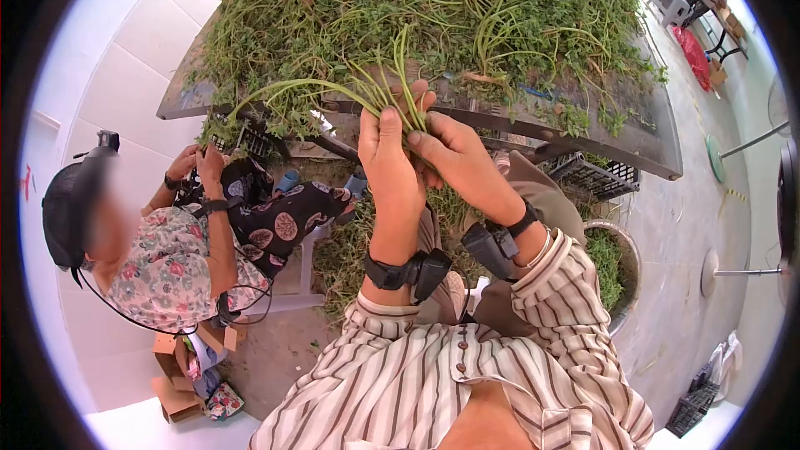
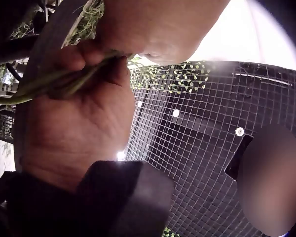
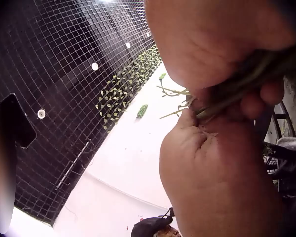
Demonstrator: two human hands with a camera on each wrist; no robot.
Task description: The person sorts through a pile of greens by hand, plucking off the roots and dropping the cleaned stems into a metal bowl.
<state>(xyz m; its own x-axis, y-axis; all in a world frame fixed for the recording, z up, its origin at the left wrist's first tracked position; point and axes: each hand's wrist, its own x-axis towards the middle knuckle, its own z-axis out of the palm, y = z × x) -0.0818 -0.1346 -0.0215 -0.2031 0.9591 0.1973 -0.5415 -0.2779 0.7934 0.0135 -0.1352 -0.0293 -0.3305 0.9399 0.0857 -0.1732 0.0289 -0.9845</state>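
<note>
White tiled walls and a concrete floor surround a dark worktop [image 1: 633,150] on which a large heap of leafy greens [image 1: 433,8] is piled. A small bunch of long green stems [image 1: 392,92] is held up just in front of the worktop's near edge, pinched between both hands: the left hand [image 1: 390,162] is curled round the lower ends, and the right hand [image 1: 454,158] is closed on the same stems beside it. Judging by the size of the heap, most of the sorting appears to be left; some greens already lie in a metal basin [image 1: 621,262] on the floor. A seated person in a floral top [image 1: 167,271] is seen only in the head view, whereas a wire mesh overhead [image 2: 212,128] is revealed only by the wrist views.
</note>
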